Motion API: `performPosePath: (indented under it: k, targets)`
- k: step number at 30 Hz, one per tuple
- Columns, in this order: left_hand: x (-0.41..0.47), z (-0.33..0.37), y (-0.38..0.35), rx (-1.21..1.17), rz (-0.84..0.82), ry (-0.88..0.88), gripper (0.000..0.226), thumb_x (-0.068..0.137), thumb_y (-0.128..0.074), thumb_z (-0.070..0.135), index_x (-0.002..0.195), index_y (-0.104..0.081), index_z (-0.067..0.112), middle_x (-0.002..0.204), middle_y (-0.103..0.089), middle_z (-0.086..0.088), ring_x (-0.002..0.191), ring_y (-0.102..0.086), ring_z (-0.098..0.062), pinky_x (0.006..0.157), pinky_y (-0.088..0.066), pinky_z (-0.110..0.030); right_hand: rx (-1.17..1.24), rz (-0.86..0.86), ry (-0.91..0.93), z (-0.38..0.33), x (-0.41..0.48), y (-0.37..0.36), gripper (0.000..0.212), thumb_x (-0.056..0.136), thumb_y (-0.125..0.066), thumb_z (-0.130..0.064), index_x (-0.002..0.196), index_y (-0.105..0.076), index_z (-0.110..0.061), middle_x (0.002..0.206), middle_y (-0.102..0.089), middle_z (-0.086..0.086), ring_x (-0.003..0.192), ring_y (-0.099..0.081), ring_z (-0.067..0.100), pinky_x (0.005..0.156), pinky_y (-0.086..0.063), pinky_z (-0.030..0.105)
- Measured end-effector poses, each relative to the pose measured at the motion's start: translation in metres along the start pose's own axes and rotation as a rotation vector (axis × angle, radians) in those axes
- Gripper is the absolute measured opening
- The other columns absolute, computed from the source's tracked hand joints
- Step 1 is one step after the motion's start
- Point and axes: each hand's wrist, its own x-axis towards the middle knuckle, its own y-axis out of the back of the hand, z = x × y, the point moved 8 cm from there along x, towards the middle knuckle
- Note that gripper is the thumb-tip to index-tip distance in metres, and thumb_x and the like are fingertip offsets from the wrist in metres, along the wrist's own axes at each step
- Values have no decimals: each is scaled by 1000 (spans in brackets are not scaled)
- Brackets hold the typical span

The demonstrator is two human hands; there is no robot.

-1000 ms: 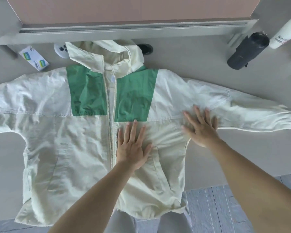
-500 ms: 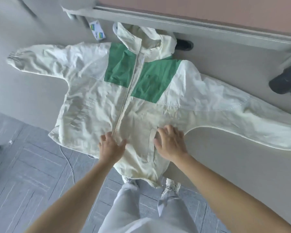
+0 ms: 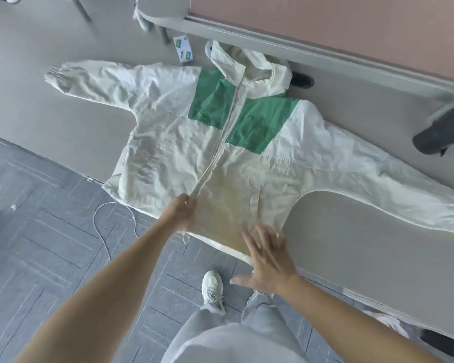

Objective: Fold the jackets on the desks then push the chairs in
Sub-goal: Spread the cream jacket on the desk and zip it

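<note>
The jacket point(image 3: 184, 158) lay flat on the counter point(image 3: 364, 244), front up and zipped. Its hood point(image 3: 249, 66) pointed at the far edge under the partition point(image 3: 325, 22), and its hem hung slightly over the near edge. Its long axis, cuff to cuff, ran along the counter, with one sleeve point(image 3: 95, 82) stretched toward the person's left and the other sleeve point(image 3: 404, 195) toward their right.

Half a second before, both hands had sat curled on the lower front, the right one on the pocket. The right one had since slid down to the hem's corner at the near edge and spread out. The left one remained at the foot of the zipper.

The left hand point(image 3: 180, 213) was clenched on the jacket, fingers curled round the fabric at the zipper's bottom end. The right hand point(image 3: 269, 260) was released, fingers straight and splayed, lying on the hem with the thumb out over the floor.

A black bottle point(image 3: 440, 132) lay on its side near the far edge, well apart from the jacket.
</note>
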Motion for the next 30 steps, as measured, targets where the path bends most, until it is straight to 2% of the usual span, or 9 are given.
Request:
performPosePath:
  k: [2,5,7,11,15,18,24,28,30]
  targets:
    - [-2,4,0,-20,-38,-14,37,105,-42,34,118,-59,5,104,-63,-17,93,-61,-31,73,-46,-35,-19,35,-63,-4,-3,0,106,60,-71,-66,149,-41,-17,134,-46,18,117,-47,40,88,-48,56]
    - [-7,10,7,-80,-66,-54,25,104,-45,30,108,-60,11,84,-57,-8,66,-52,-19,54,-38,-28,50,183,-222,9,-8,12,65,52,-88,-22,113,-65,-12,105,-57,10,87,-61,34,61,-53,40]
    - [-8,16,13,-125,-70,-96,19,104,-46,27,102,-57,12,84,-56,-9,62,-50,-17,48,-37,-25,175,254,-306,19,-16,21,48,57,-89,-14,99,-66,-11,95,-59,9,77,-63,33,53,-52,36]
    - [-7,24,20,-167,-93,-130,23,103,-45,27,97,-60,11,80,-55,-7,62,-49,-19,51,-36,-23,613,358,-482,34,-33,34,18,77,-75,-6,88,-62,-12,85,-63,0,71,-59,22,62,-46,30]
    - [2,19,18,-309,-167,-70,29,101,-47,25,90,-64,4,79,-51,-12,62,-46,-21,55,-38,-29,1047,375,-587,31,-45,37,26,78,-81,-6,78,-60,-23,74,-60,-8,65,-53,7,64,-44,18]
    - [2,20,17,-446,-224,-26,24,102,-49,22,88,-61,6,73,-43,-8,59,-39,-19,51,-31,-25,1125,310,-571,21,-49,41,27,75,-81,0,78,-60,-16,72,-56,-6,60,-48,4,59,-41,14]
    - [7,18,22,-427,-223,-86,24,103,-48,22,90,-61,6,73,-44,-8,57,-39,-18,47,-30,-24,609,264,-480,6,-54,60,25,76,-69,1,82,-55,-19,68,-51,-8,60,-45,12,61,-36,28]
    - [10,11,24,-151,-107,-226,21,103,-44,23,98,-61,11,88,-60,-11,68,-53,-22,53,-40,-27,189,202,-537,-2,-56,66,28,91,-56,-5,119,-54,-9,113,-58,8,89,-62,38,75,-46,40]
    - [8,6,21,-17,-50,-294,24,103,-45,29,98,-61,13,94,-63,-13,74,-59,-26,55,-42,-29,64,65,-503,-10,-54,57,32,96,-48,-6,128,-47,-9,123,-52,12,92,-63,42,69,-44,41]
